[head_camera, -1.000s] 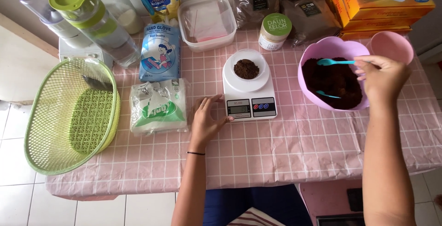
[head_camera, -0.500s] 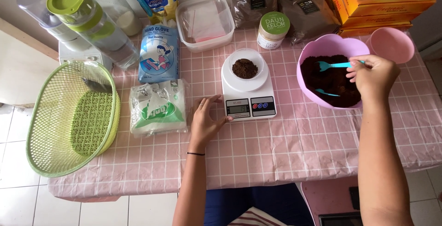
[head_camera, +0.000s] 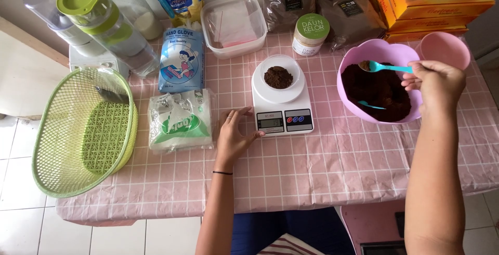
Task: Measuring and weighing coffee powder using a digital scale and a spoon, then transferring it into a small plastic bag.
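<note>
While the left hand [head_camera: 235,136] rests spread beside the white digital kitchen scale [head_camera: 281,102] at centre frame, the right hand [head_camera: 435,82] pinches a turquoise plastic spoon [head_camera: 385,67] over the lilac plastic bowl of dark powder [head_camera: 379,86], upper right, on the pink checked surface [head_camera: 322,172].

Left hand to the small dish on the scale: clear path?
Probably yes. The left hand rests on the cloth touching the scale, the small dish lies just beyond, and nothing stands between them.

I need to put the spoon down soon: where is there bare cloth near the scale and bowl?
The near strip of tablecloth in front of the scale and the purple bowl is bare, from the left hand to the right forearm. A narrower gap lies between scale and bowl. The back edge is crowded with bags, a jar and boxes.
</note>
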